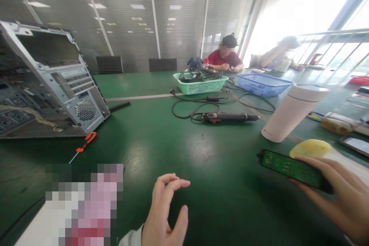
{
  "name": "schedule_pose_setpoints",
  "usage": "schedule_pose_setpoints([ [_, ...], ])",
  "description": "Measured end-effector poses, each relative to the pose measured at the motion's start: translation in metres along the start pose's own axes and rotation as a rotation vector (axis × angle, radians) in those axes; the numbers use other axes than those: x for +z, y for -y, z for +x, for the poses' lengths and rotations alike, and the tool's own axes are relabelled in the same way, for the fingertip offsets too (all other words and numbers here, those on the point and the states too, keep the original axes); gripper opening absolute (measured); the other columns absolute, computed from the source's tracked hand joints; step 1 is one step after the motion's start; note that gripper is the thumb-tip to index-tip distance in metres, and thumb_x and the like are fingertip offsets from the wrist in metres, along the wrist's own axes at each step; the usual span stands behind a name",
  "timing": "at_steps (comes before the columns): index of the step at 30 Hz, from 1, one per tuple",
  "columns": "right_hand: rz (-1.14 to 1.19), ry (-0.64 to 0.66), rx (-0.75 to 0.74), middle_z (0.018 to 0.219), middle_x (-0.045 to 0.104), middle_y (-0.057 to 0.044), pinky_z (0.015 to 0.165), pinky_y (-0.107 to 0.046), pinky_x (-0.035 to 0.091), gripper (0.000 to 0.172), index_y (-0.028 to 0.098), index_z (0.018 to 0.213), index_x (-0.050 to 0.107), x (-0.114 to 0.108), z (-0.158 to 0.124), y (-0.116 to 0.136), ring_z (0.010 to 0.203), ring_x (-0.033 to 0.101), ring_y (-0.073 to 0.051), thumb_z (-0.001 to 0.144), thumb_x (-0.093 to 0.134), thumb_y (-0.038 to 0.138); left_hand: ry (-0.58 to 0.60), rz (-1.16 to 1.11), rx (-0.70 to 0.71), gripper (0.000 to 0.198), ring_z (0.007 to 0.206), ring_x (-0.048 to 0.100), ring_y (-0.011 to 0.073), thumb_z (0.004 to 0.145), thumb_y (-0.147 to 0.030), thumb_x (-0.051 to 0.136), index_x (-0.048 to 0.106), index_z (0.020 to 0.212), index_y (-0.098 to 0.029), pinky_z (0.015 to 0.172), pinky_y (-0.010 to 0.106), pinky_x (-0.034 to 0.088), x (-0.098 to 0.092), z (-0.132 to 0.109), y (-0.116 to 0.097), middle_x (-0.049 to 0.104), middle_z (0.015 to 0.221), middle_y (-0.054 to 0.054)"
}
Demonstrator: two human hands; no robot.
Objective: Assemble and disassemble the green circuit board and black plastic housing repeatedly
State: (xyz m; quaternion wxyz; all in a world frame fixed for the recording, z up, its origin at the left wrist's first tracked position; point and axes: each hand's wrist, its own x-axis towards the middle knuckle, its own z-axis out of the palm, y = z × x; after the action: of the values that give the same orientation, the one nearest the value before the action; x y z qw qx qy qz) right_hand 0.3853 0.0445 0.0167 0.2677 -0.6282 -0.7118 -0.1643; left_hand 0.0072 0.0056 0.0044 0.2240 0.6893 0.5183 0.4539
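Note:
My right hand point(337, 192) grips a black-edged device with a green circuit board point(288, 165) by its right end, fingers on its top and bottom edges, over the table at the right. Just behind that hand lies a yellow rounded object point(309, 148). My left hand point(167, 211) hovers over the green table point(225, 207) near the lower middle, fingers apart and slightly curled, holding nothing. A black electric screwdriver point(230, 117) with a coiled cable lies farther back. Left of my left hand is a pixelated pink and white item point(98, 203).
An open metal computer case point(83, 96) stands at left, an orange screwdriver point(86, 142) beside it. Behind are a green basket point(201, 84) of cables, a blue basket point(262, 84) and two seated people. A pale tumbler point(294, 111) stands at right, near a phone point(356, 145).

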Motion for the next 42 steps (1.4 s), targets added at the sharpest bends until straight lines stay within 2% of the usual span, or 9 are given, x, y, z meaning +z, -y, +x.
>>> schedule_pose_setpoints([
  [8, 0.597, 0.374, -0.201, 0.116, 0.060, -0.006, 0.082, -0.031, 0.053, 0.037, 0.030, 0.118, 0.053, -0.008, 0.019, 0.145, 0.100, 0.063, -0.020, 0.083, 0.063, 0.029, 0.080, -0.051, 0.049, 0.071, 0.129, 0.051, 0.0296, 0.086, -0.017, 0.060, 0.025, 0.146, -0.033, 0.102, 0.049, 0.047, -0.005, 0.001, 0.008, 0.052, 0.139, 0.011],
  [12, 0.816, 0.490, -0.115, 0.109, 0.060, -0.003, 0.083, -0.030, 0.050, 0.039, 0.027, 0.109, 0.058, -0.007, 0.025, 0.185, 0.096, 0.061, -0.018, 0.073, 0.068, 0.016, 0.115, -0.086, -0.011, 0.059, 0.125, 0.056, 0.0275, 0.088, -0.019, 0.060, 0.037, 0.140, -0.032, 0.105, 0.047, 0.045, -0.005, 0.001, 0.011, 0.058, 0.136, 0.008],
  [18, 0.934, 0.458, -0.104, 0.115, 0.059, -0.004, 0.088, -0.031, 0.047, 0.050, 0.030, 0.127, 0.052, 0.001, 0.024, 0.187, 0.102, 0.060, -0.017, 0.079, 0.062, 0.018, 0.098, -0.132, -0.111, 0.045, 0.120, 0.058, 0.0246, 0.090, -0.028, 0.061, 0.047, 0.132, -0.033, 0.103, 0.041, 0.046, -0.006, 0.001, 0.016, 0.062, 0.129, 0.003],
  [23, 0.984, 0.570, -0.033, 0.096, 0.060, -0.003, 0.075, -0.030, 0.047, 0.030, 0.026, 0.108, 0.064, 0.000, 0.019, 0.185, 0.084, 0.059, -0.017, 0.079, 0.064, 0.033, 0.074, -0.205, -0.118, 0.040, 0.112, 0.063, 0.0228, 0.090, -0.037, 0.060, 0.051, 0.129, -0.032, 0.092, 0.031, 0.051, -0.009, 0.003, 0.013, 0.066, 0.122, 0.002],
  [26, 1.148, 0.641, 0.191, 0.089, 0.062, -0.002, 0.074, -0.030, 0.045, 0.033, 0.023, 0.098, 0.065, 0.002, 0.016, 0.190, 0.082, 0.058, -0.017, 0.074, 0.069, 0.045, 0.080, -0.275, -0.152, 0.035, 0.093, 0.068, 0.0211, 0.090, -0.044, 0.058, 0.057, 0.122, -0.029, 0.080, 0.027, 0.054, -0.011, 0.005, 0.010, 0.072, 0.102, 0.001],
  [30, 1.537, 1.055, 0.734, 0.062, 0.055, 0.004, 0.048, -0.022, 0.040, 0.049, 0.021, 0.082, 0.056, 0.010, 0.018, 0.196, 0.053, 0.051, -0.011, 0.060, 0.072, 0.062, 0.070, -0.458, -0.246, 0.049, 0.088, 0.070, 0.0245, 0.088, -0.061, 0.050, 0.064, 0.115, -0.022, 0.080, 0.031, 0.054, -0.008, 0.005, 0.009, 0.075, 0.096, 0.005],
  [33, 1.634, 1.270, 1.035, 0.056, 0.054, 0.002, 0.043, -0.020, 0.040, 0.045, 0.018, 0.077, 0.055, 0.013, 0.024, 0.196, 0.046, 0.053, -0.010, 0.074, 0.057, 0.063, 0.018, -0.506, -0.291, 0.061, 0.085, 0.070, 0.0272, 0.086, -0.068, 0.045, 0.065, 0.115, -0.019, 0.082, 0.037, 0.054, -0.004, 0.004, 0.012, 0.074, 0.089, 0.007],
  [37, 1.715, 1.312, 1.308, 0.047, 0.049, 0.000, 0.043, -0.018, 0.040, 0.058, 0.015, 0.061, 0.055, 0.010, 0.034, 0.192, 0.040, 0.051, -0.008, 0.094, 0.029, 0.054, 0.029, -0.421, -0.239, 0.062, 0.068, 0.066, 0.0241, 0.090, -0.065, 0.037, 0.066, 0.117, -0.017, 0.074, 0.039, 0.053, -0.002, 0.006, 0.013, 0.067, 0.066, 0.002],
  [42, 1.768, 1.142, 1.329, 0.054, 0.051, 0.001, 0.048, -0.017, 0.042, 0.061, 0.015, 0.060, 0.054, 0.012, 0.039, 0.187, 0.044, 0.050, -0.006, 0.097, 0.024, 0.053, -0.010, -0.375, -0.272, 0.053, 0.073, 0.065, 0.0243, 0.094, -0.058, 0.038, 0.068, 0.113, -0.018, 0.075, 0.037, 0.050, -0.003, 0.010, 0.003, 0.065, 0.065, 0.001],
])
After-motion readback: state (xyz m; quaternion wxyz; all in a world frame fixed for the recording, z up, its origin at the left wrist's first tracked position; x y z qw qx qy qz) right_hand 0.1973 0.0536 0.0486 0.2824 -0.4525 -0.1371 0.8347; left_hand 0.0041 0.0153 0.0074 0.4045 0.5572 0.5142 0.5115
